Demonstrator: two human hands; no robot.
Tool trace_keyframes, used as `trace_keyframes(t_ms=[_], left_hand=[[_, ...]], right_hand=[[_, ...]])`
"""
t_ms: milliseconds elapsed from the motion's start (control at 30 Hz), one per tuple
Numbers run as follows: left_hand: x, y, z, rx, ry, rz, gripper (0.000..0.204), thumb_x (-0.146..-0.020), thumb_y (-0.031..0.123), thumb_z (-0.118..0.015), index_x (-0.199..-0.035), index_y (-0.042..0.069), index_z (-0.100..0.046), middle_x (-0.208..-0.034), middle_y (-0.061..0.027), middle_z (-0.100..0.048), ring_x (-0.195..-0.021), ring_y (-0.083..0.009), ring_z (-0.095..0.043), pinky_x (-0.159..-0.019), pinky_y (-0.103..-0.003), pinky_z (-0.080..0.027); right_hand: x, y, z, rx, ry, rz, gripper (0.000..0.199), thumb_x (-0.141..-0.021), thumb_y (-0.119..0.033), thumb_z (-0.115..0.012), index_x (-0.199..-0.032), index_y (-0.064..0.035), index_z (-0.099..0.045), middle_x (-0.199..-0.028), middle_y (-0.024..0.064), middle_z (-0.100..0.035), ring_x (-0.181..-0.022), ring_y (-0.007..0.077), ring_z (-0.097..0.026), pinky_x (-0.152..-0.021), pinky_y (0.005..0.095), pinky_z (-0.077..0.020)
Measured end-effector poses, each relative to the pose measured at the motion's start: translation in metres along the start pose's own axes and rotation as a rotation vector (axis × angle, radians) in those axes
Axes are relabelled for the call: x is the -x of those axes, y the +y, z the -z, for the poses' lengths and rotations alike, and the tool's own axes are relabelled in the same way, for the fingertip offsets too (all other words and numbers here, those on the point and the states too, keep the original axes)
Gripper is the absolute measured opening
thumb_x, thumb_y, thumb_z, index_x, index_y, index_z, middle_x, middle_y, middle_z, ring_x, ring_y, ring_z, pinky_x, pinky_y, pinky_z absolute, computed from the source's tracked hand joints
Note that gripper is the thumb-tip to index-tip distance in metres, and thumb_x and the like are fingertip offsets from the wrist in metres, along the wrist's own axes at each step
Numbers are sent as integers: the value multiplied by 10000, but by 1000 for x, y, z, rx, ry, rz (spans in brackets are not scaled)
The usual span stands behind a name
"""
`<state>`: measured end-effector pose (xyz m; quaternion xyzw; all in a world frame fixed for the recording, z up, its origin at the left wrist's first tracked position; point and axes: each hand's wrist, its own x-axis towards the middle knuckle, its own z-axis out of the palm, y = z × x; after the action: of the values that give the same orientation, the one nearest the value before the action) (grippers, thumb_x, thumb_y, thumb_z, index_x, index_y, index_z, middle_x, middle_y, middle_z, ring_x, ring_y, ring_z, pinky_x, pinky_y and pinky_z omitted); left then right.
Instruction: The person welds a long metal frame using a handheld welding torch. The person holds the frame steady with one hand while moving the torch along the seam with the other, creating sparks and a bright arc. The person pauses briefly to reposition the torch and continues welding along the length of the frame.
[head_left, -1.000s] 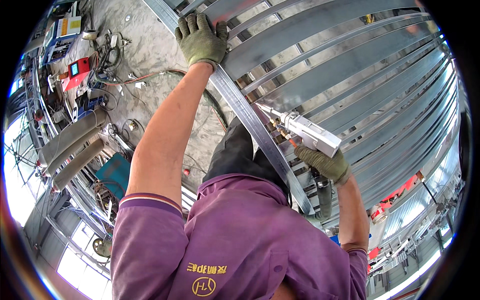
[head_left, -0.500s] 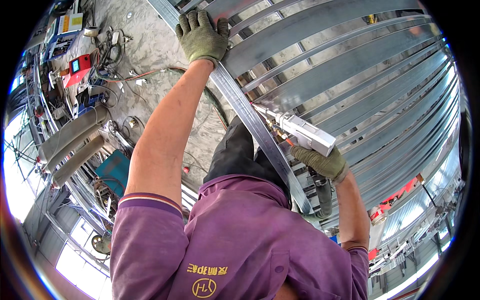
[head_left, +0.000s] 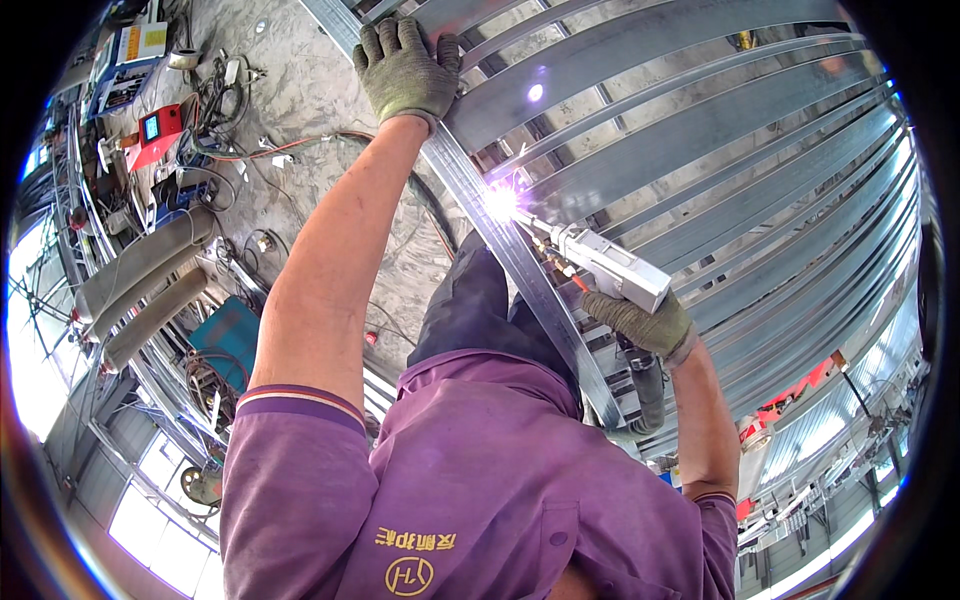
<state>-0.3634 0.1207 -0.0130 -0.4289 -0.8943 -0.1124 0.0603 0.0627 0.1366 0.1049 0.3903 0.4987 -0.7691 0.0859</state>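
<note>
Left of the rail lie 2 grey cylinders and a red box on the floor. The left hand, in a green glove, presses flat on the rail's upper end, fingers spread. On the rail a bright spark burns at the torch tip. The right hand, gloved, is closed around the torch, just right of the rail.
</note>
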Motion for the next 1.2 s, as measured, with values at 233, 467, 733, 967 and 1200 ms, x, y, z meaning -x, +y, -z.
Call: trace_keyframes(t_ms=[233, 467, 733, 967, 1200], left_hand=[[1, 0, -3, -28, 64, -12, 705, -1006, 578, -653, -1460, 39, -614, -1519, -205, -600, -1536, -436, -433, -1299, -587, -279], [2, 0, -7, -36, 133, -17, 595, -1013, 551, -660, -1392, 93, -650, -1455, -148, -642, -1543, -423, -432, -1306, -565, -288], [0, 2, 1, -39, 28, -5, 736, -998, 574, -661, -1479, 21, -596, -1535, -221, -577, -1525, -431, -429, -1293, -588, -280], [0, 0, -1, -29, 15, -1, 760, -994, 579, -663, -1507, 23, -579, -1541, -218, -578, -1520, -436, -435, -1287, -586, -286], [0, 1, 1, -38, 21, -4, 717, -986, 580, -673, -1439, 27, -620, -1497, -208, -601, -1487, -426, -461, -1271, -585, -303]], right_hand=[[4, -5, 0, -2, 8, -20, 619, -936, -128, -933, -1484, -27, -664, -1318, 80, -786, -1159, 139, -744, -963, 299, -641], [5, -7, -1, 44, 22, -15, 635, -931, -143, -942, -1493, -29, -670, -1313, 80, -788, -1148, 122, -731, -945, 295, -636], [9, -3, 2, 21, 5, -37, 625, -957, -131, -913, -1519, -47, -652, -1232, 30, -772, -1054, 98, -702, -903, 281, -616], [12, -8, 1, 10, 25, -83, 614, -950, -144, -924, -1501, -49, -671, -1218, 21, -775, -1041, 95, -698, -886, 279, -611], [12, 3, 6, 63, 5, -44, 625, -938, -135, -930, -1500, -46, -672, -1224, 26, -776, -1056, 100, -704, -902, 287, -617]])
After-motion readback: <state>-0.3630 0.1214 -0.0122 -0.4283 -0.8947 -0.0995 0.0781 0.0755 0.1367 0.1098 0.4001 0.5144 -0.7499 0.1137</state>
